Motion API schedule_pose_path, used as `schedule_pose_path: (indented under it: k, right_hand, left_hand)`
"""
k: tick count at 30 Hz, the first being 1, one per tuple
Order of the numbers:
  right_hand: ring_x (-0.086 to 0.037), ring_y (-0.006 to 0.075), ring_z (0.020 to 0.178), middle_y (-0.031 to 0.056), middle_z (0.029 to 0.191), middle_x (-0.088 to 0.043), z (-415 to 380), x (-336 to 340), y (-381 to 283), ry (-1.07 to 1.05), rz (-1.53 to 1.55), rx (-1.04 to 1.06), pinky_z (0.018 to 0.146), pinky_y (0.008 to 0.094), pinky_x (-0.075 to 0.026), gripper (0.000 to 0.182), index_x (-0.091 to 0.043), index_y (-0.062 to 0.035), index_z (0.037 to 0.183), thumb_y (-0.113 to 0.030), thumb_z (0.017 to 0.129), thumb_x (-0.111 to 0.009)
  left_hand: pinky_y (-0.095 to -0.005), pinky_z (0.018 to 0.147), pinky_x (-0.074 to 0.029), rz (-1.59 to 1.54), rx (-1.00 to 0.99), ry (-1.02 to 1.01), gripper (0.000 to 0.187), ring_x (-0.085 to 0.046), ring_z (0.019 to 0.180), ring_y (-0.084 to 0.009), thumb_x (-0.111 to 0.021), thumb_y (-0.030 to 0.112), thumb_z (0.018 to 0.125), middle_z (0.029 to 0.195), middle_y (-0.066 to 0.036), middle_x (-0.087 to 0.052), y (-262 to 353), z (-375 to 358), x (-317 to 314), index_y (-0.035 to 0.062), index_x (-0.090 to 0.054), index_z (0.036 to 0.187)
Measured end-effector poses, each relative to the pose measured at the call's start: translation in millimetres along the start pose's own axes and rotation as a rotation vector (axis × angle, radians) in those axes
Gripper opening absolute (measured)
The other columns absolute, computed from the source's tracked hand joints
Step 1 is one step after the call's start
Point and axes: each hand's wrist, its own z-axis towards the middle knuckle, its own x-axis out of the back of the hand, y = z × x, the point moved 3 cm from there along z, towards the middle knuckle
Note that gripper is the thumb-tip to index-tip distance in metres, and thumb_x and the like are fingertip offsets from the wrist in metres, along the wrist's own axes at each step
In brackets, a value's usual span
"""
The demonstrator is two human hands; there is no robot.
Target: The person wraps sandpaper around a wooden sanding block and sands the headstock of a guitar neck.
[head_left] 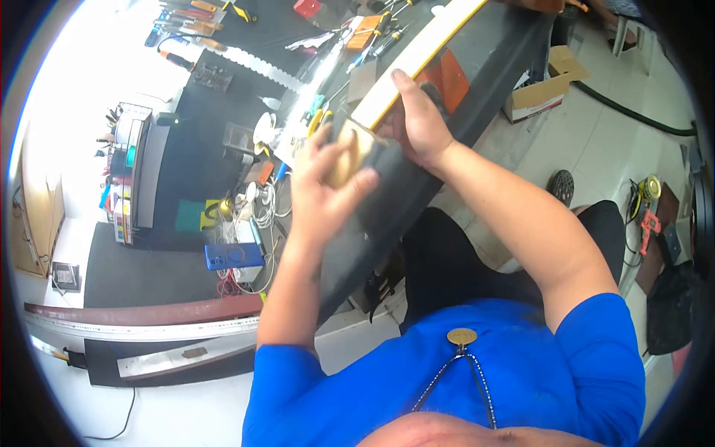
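Observation:
My right hand (421,123) is wrapped round a long pale bar (417,59) with yellow edges, its thumb lying on the upper face. The bar slants from the top of the view down to the left. At its lower end is a blurred beige, rounded piece (357,151). My left hand (324,175) is beside and partly over this piece, fingers spread and thumb apart; whether it touches the piece cannot be made out. Beneath both hands lies a dark work surface (387,194). An orange-brown flat piece (450,80) lies beside the bar.
A blue phone (234,255), white cables and hand tools (380,41) lie on the bench. Long strips (141,319) cross the lower left. An open cardboard box (538,93), a dark hose (633,109) and a red tool (650,222) are at the right.

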Motion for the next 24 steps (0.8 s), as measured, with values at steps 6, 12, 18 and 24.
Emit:
schedule_pose_path:
  k: [6, 12, 18, 24]
  right_hand:
    - [-0.077, 0.0232, 0.108, 0.0117, 0.129, -0.074, -1.7, -0.9, -7.1, -0.025, -0.018, 0.03, 0.073, 0.0403, -0.067, 0.063, -0.059, -0.0056, 0.145, -0.059, 0.112, -0.052]
    - [-0.076, 0.0222, 0.083, 0.0121, 0.104, -0.076, -14.7, -4.8, -7.7, 0.055, -0.091, -0.021, 0.061, 0.0358, -0.061, 0.068, -0.066, -0.0019, 0.129, -0.065, 0.113, -0.048]
    - [-0.053, 0.0145, 0.047, 0.0032, 0.063, -0.055, -53.8, -10.4, -25.3, 0.334, -0.455, -0.033, 0.044, 0.0291, -0.045, 0.058, -0.064, -0.0052, 0.082, -0.053, 0.114, -0.054]
    - [-0.052, 0.0079, 0.063, -0.0003, 0.07, -0.058, -66.6, -68.4, -70.7, -0.037, -0.919, 0.476, 0.059, 0.0289, -0.046, 0.032, -0.062, -0.0036, 0.083, -0.022, 0.109, -0.068]
  left_hand:
    - [-0.0414, 0.108, -0.055, -0.601, 0.267, 0.262, 0.06, -0.07, 0.126, -0.0281, -0.083, 0.021, 0.094, 0.13, -0.021, -0.076, -28.7, -2.7, 39.7, -0.0071, -0.067, 0.145]
    - [-0.0612, 0.113, -0.053, -1.58, 0.192, 0.155, 0.091, -0.061, 0.134, -0.0528, -0.06, 0.058, 0.106, 0.16, -0.039, -0.046, -13.2, -25.5, 52.7, -0.0054, -0.036, 0.167]
    - [-0.0643, 0.114, -0.05, -1.896, 0.1, 0.044, 0.096, -0.053, 0.141, -0.0529, -0.062, 0.066, 0.104, 0.17, -0.038, -0.031, -30.2, -28.3, 55.8, 0.0041, -0.034, 0.171]
    - [-0.0699, 0.112, -0.051, -2.097, 0.089, -0.148, 0.094, -0.058, 0.137, -0.058, -0.057, 0.07, 0.105, 0.163, -0.037, -0.044, -55.6, -20.5, 33.5, 0.0023, -0.039, 0.168]
